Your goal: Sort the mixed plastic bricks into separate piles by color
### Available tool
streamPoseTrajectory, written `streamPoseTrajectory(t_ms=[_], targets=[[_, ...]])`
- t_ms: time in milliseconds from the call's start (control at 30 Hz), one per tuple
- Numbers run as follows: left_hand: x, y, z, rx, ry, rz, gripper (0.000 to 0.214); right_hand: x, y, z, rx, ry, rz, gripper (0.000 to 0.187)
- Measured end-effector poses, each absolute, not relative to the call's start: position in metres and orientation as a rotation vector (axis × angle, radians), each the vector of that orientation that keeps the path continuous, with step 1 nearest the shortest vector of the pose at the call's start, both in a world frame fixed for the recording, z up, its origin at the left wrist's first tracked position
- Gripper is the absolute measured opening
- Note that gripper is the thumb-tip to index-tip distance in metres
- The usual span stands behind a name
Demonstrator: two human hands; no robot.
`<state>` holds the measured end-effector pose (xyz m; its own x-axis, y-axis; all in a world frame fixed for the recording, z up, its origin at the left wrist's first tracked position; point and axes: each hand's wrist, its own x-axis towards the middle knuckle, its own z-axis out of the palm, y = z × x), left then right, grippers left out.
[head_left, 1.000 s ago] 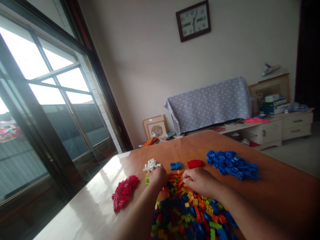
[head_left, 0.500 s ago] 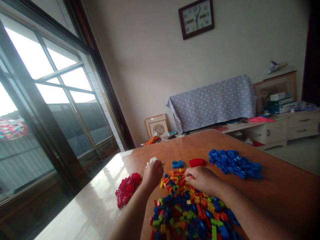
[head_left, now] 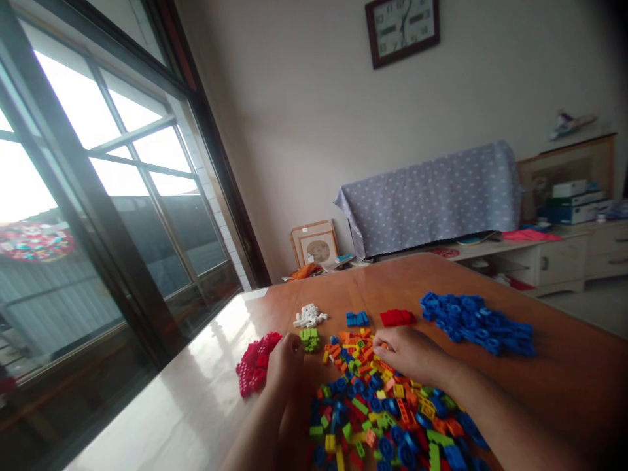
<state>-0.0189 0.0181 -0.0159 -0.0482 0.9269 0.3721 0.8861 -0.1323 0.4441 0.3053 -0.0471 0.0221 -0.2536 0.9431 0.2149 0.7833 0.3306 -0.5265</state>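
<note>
Can read 10, 11, 8 and 3 on the wall clock (head_left: 403,29), framed in dark brown, high beyond the mixed brick pile (head_left: 387,412). In that pile, see hard, shiny plastic in orange, yellow, green, red and dark blue, oblong bricks jumbled with round, wheel-like pieces on the glossy table (head_left: 171,412). Left of the pile's far end, see the left hand (head_left: 285,356), fingers curled in; cannot tell if gripping anything. At the pile's far right edge, see the right hand (head_left: 411,351), fingers bent down beside orange bricks (head_left: 367,353); cannot tell if gripping one.

Just left of the pile's far end, find lime-green bricks (head_left: 310,339) packed into a block; farther beyond it, white pieces (head_left: 311,316), loosely heaped. Directly beyond the pile, find blue bricks (head_left: 357,319) in a short row and red bricks (head_left: 398,318) laid close together. Right of its far end, notice a blue heap (head_left: 475,324), many pieces rounded; to its left, a knobbly crimson heap (head_left: 255,366).
</note>
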Motion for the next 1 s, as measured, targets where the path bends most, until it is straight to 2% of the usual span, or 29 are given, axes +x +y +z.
streamPoseTrajectory(t_ms=[267,733,1000], targets=[[-0.009,0.019,-0.017,2.244,2.007,0.731,0.010,0.307,-0.046,0.021,-1.515,-2.103,0.434,0.020],[-0.007,0.027,-0.027,2.319,1.976,0.794,0.013,0.306,-0.046,0.021,-1.507,-2.103,0.427,0.020],[0.016,0.014,-0.007,2.546,1.911,0.855,0.021,0.307,-0.047,0.023,-1.511,-2.095,0.415,0.020]])
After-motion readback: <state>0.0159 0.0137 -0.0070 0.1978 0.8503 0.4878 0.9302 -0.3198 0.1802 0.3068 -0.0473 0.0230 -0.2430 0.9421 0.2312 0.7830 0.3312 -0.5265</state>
